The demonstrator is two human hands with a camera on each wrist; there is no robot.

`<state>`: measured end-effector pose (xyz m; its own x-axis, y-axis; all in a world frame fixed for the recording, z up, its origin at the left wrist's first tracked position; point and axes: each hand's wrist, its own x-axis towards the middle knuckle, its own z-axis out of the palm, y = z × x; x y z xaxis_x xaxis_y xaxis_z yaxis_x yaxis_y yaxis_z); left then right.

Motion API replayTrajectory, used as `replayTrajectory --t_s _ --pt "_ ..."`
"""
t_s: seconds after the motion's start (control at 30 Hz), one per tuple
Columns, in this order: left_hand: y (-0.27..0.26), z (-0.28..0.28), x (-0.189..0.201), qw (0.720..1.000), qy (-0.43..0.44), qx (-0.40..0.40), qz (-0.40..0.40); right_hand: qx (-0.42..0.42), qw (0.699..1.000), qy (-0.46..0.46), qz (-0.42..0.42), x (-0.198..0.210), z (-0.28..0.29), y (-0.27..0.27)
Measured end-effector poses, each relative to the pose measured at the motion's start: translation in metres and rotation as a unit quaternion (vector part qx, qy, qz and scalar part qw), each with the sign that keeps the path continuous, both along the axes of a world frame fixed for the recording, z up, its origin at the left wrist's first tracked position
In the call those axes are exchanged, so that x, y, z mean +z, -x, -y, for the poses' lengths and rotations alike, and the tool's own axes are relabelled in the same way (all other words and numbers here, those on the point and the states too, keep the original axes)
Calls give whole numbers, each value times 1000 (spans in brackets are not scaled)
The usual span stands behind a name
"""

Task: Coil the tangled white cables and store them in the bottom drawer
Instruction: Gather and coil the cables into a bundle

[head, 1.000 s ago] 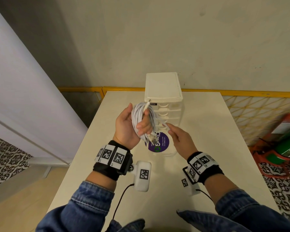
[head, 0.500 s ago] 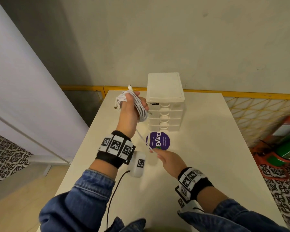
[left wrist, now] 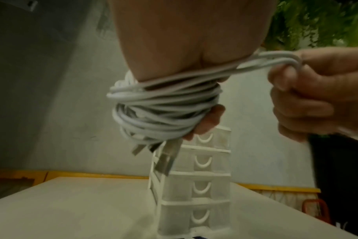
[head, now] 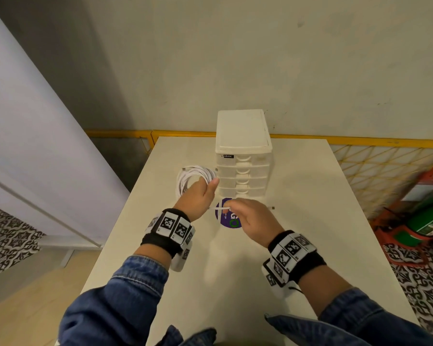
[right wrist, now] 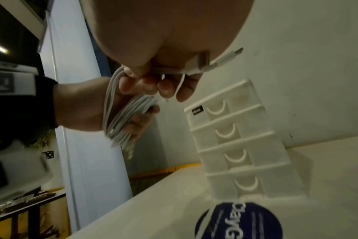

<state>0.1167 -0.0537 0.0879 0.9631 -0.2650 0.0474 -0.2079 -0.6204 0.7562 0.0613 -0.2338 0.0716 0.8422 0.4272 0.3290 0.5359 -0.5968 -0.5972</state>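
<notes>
A bundle of white cables (head: 194,177) (left wrist: 164,111) (right wrist: 123,119) is wound in loops round my left hand (head: 201,196), whose fingers curl over the coil. My right hand (head: 250,218) (left wrist: 317,90) (right wrist: 153,80) pinches the loose cable ends (head: 219,208) (left wrist: 276,62) stretched from the coil, with a plug tip (right wrist: 233,53) sticking out past the fist. Both hands hover above the table just in front of the white drawer tower (head: 243,156) (left wrist: 194,187) (right wrist: 241,148). All its drawers, including the bottom drawer (left wrist: 196,218) (right wrist: 253,186), are closed.
A round purple sticker (head: 229,218) (right wrist: 239,221) lies on the cream table (head: 298,221) before the tower. A yellow wire fence (head: 375,168) runs behind and right. A grey wall panel (head: 35,146) stands at the left; red and green items (head: 425,218) sit on the floor at right.
My left hand with the coil came down from its raised position toward the table. My right hand moved up and right, drawing the loose end across beside the left hand.
</notes>
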Motion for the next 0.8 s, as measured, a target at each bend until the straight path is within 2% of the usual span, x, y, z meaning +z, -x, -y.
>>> replayTrajectory --t_s 0.07,0.17,0.3,0.43,0.57,0.7,0.8 --pt "5 5 -1 997 44 -23 -57 1 999 33 43 10 3 -7" --pt "16 13 8 973 148 -80 -159 -28 995 63 70 19 9 -14" --pt "23 19 21 943 163 -152 -247 -52 994 1 99 25 14 -14" --pt "31 23 27 914 202 -206 -286 -46 990 -129 -18 29 18 -13" --pt "34 23 31 892 236 -228 -313 -11 979 -176 -105 28 20 -15" --pt "36 24 37 872 281 -251 -311 38 931 -293 -213 35 10 -11" --pt "35 24 40 860 325 -246 -306 51 901 -355 -246 41 4 -9"
